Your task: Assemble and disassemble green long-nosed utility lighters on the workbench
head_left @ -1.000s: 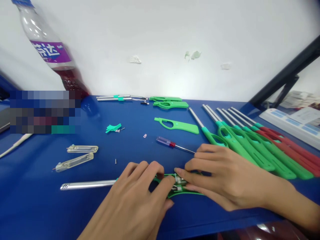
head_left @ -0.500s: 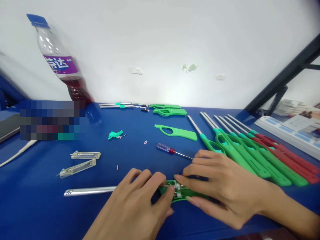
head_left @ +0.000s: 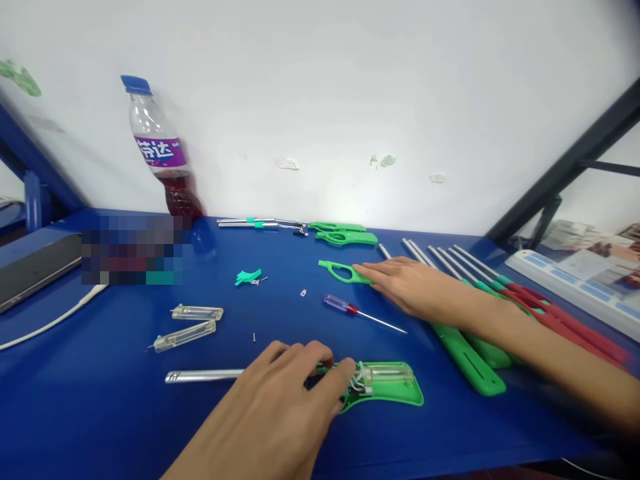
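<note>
1. Two clear tanks (head_left: 185,337), lying at left, well apart from both hands. Small danger of rolling, only if pushed.
2. One small screw (head_left: 254,337), loose on the blue table (head_left: 125,413). Easy to lose, if brushed by the knuckles.
3. Metal tube (head_left: 205,377), pointing left from under the left hand (head_left: 287,393). Fingers bent there, clamped over the open half-shell (head_left: 397,395). With too weak pressure, possible turning of the tube; with too strong, possible shifting of the inside parts.
4. In the half-shell, flat on the table: a clear insert (head_left: 387,375) and white wires (head_left: 357,383). Wires raised beside the thumb, so possible pinching if pressed from above.
5. Screwdriver (head_left: 353,310), between half-shell and loose cover (head_left: 345,272). Possible rolling, if knocked by the right wrist.
6. Right hand (head_left: 407,280): fingers stretched, close together, touching the loose cover. Cannot tell whether clamped. Possible slipping, from too shallow a grip.
7. Green lighters (head_left: 473,363) and red lighters (head_left: 575,327), by the right forearm (head_left: 540,343). Possible disorder, from dragging the forearm.
</note>
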